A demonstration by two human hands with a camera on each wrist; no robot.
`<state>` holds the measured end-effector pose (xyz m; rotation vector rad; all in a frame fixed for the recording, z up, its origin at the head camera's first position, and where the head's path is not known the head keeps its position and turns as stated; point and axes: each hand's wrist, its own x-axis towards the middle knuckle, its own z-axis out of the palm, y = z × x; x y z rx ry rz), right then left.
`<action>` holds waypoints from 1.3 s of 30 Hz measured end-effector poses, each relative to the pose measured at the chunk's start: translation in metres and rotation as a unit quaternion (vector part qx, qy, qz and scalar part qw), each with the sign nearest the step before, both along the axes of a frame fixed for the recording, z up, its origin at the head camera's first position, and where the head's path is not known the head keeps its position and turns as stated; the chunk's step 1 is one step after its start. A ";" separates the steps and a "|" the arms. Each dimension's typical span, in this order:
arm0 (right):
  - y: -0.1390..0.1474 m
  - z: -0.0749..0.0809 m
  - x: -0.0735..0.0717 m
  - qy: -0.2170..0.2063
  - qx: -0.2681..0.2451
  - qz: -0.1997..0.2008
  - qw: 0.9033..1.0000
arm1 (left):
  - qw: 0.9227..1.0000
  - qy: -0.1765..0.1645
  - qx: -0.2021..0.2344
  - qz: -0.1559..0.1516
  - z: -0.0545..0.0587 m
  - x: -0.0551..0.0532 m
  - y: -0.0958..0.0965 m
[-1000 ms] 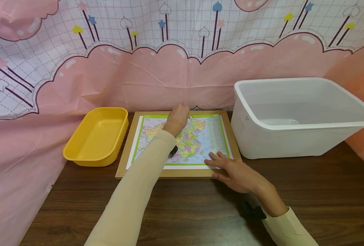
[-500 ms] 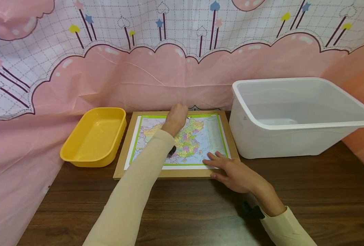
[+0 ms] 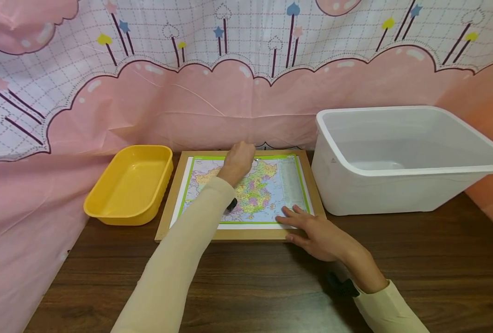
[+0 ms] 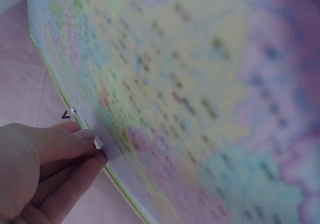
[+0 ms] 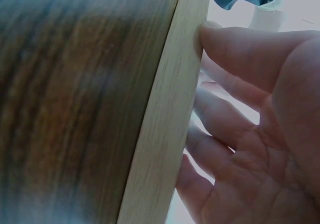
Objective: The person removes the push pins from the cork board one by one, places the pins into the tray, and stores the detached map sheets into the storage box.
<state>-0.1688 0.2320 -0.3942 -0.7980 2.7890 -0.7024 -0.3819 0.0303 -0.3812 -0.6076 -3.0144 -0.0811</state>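
Observation:
A colourful map sheet (image 3: 252,196) with a green border lies on a board with a light wooden frame (image 3: 246,235). My left hand (image 3: 239,162) reaches across to the sheet's top edge. In the left wrist view, that hand's thumb and fingers pinch a small whitish piece (image 4: 98,142) at the edge; the fingers mostly hide it, and I cannot tell its kind. A tiny shiny white bit (image 4: 72,112) sits on the edge just beyond. My right hand (image 3: 319,236) rests with spread fingers on the lower right corner, its thumb against the wooden side.
To the left of the board stands a yellow plastic tray (image 3: 163,185). A big white tub (image 3: 379,192) stands close on the right. Behind them hangs a pink patterned cloth (image 3: 213,115). Everything rests on a dark wooden table (image 3: 246,286).
The head view has shifted slightly sideways and back. Both hands keep their places on the board.

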 end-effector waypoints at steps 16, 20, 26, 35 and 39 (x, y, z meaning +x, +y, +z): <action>-0.001 -0.001 -0.001 0.001 -0.002 0.011 1.000 | 0.999 0.018 0.021 -0.018 0.006 0.014 -0.011; -0.001 -0.001 0.000 0.001 0.000 0.008 1.000 | 0.999 0.029 0.021 -0.022 0.013 0.016 -0.015; 0.000 -0.001 -0.001 0.001 0.001 0.008 1.000 | 0.997 0.055 0.040 -0.030 0.027 0.019 -0.023; 0.002 0.000 -0.002 -0.002 -0.004 0.010 1.000 | 0.991 0.097 0.082 -0.043 0.052 0.026 -0.036; 0.003 0.001 -0.003 -0.001 -0.005 0.012 1.000 | 0.990 0.100 0.094 -0.037 0.062 0.029 -0.039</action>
